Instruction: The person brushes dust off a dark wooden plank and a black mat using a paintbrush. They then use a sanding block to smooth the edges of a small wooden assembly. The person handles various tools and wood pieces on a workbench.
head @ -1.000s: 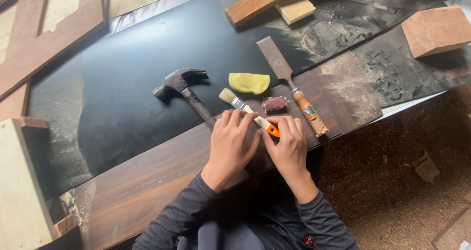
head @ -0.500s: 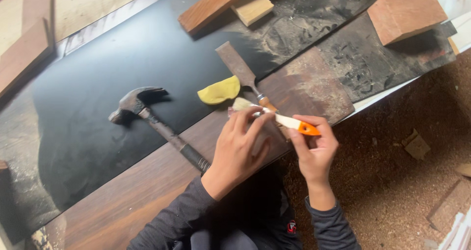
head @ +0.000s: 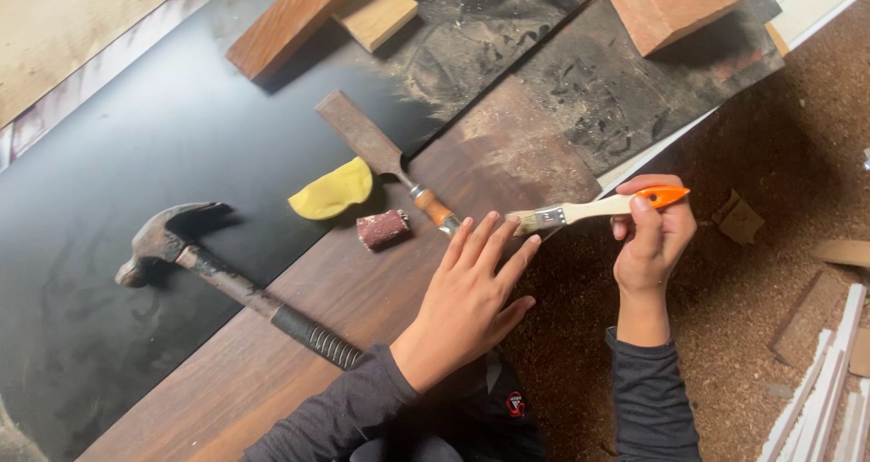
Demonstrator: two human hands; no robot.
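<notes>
While the person's dark grey sleeves enter from the bottom edge, the left hand (head: 467, 303) lies flat on the dark brown wooden plank (head: 272, 353), fingers spread and straight, holding nothing. Its fingertips touch the bristles of a small paintbrush with a pale wooden handle and orange tip (head: 589, 210). The right hand (head: 651, 240) pinches that handle near the orange end, fingers curled around it, holding the brush level just past the plank's edge, above the sawdust-covered floor (head: 779, 172). Left of the hands, a rusty claw hammer with a ribbed black grip (head: 231, 285) lies across the plank and a black sheet (head: 136, 154). Beyond the fingers rest a small reddish sanding block (head: 383, 229), a yellow half-round sponge (head: 333, 190) and a rusty chisel with a brown handle (head: 385, 158). Farthest away lie reddish wood blocks (head: 675, 4).
</notes>
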